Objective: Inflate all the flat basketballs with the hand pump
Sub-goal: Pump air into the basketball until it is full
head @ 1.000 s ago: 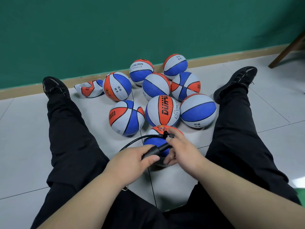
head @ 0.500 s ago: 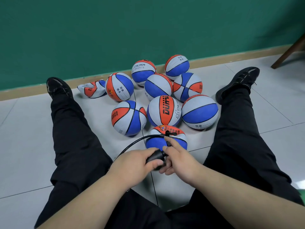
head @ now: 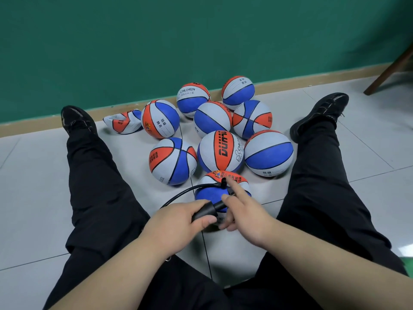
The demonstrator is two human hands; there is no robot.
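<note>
L hand [head: 178,222] grips black pump [head: 204,212], round rubber ball [head: 209,194], crumpled flat ball [head: 123,123]

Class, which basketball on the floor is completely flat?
The crumpled basketball at the group's far left; it is folded and collapsed, while the others look round.
</note>
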